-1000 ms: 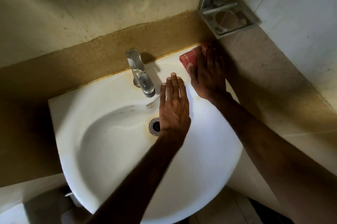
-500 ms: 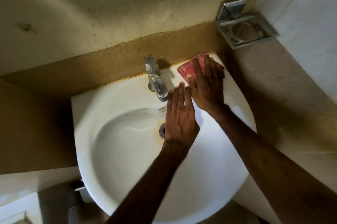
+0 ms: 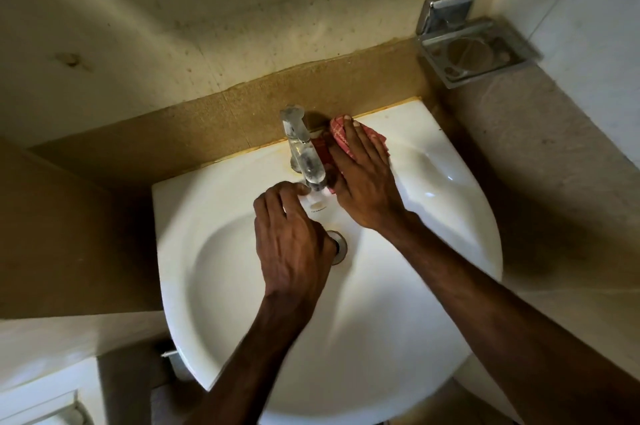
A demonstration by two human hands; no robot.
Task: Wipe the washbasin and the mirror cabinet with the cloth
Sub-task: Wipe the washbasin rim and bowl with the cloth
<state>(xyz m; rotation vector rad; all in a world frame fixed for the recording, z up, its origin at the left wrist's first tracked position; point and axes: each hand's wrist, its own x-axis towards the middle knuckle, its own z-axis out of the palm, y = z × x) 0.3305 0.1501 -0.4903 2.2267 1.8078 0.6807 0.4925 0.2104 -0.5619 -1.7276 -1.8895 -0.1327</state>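
Dim bathroom, white washbasin (image 3: 381, 338) up front | left hand (image 3: 294, 244) over the drain (image 3: 341, 246), fingers curled under the tap (image 3: 304, 154), can't tell if gripping | right hand (image 3: 363, 189) flat, pressing red cloth (image 3: 341, 135) on back ledge beside tap | metal holder (image 3: 478, 54) beyond

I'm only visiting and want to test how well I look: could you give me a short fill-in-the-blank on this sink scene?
1. The right hand presses a ____ cloth on the washbasin.
2. The cloth lies just ____ of the tap.
3. The left hand partly hides the ____.
Missing words: red; right; drain.
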